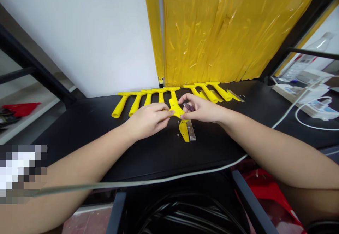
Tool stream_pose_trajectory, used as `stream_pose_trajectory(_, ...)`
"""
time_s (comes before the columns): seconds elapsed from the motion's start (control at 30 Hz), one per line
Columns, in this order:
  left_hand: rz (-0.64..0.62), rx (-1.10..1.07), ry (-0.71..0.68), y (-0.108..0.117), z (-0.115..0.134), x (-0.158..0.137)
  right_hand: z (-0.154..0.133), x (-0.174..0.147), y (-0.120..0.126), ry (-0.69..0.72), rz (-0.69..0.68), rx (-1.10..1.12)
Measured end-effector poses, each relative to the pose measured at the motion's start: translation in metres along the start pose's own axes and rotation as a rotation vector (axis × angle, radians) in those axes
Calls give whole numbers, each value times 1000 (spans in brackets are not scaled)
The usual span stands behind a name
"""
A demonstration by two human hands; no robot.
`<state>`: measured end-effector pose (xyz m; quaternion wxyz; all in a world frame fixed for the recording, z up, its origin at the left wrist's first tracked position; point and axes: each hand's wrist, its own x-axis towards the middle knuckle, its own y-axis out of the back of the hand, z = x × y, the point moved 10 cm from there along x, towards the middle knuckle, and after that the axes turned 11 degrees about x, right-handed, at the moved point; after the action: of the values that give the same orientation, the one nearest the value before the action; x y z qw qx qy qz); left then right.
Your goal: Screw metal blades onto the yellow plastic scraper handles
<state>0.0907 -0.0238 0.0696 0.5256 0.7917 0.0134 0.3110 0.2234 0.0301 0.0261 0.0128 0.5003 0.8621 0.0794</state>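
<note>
Both my hands meet over the black table around a yellow plastic scraper handle [174, 105]. My left hand [150, 120] pinches its edge between thumb and fingers. Curled at its other side is my right hand [203, 109], with a small dark purple tool handle [189, 106] in its fingers; the tool's tip is hidden. Just below the hands lie a loose yellow plate with holes [183, 131] and a thin, shiny blade-like strip [191, 131]. Tiny metal fasteners [178, 135] rest to the left of the plate.
Several yellow T-shaped handles stand in a row, including a left one [120, 106] and a right one [221, 92]. A white cable [185, 175] crosses the table's front edge. White boxes [309, 96] and a clear bottle [304, 59] are at right.
</note>
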Motion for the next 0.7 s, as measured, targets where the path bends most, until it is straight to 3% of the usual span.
stream_pose_trajectory(0.23, 14, -47, 12, 1, -3, 0, -18, -4, -7, 137, -84, -370)
stream_pose_trajectory(0.37, 21, -52, -16, 0, -1, 0, -31, -13, -16, 302, -101, -599)
stream_pose_trajectory(0.5, -27, -75, 8, 0, -5, 1, -41, -18, -15, 399, -94, -613)
stream_pose_trajectory(0.6, -77, -97, 12, 3, -13, -1, -45, -16, -3, 373, -82, -554)
stream_pose_trajectory(0.7, -186, -170, -20, 1, -21, -5, -30, -13, 0, 201, -191, -568)
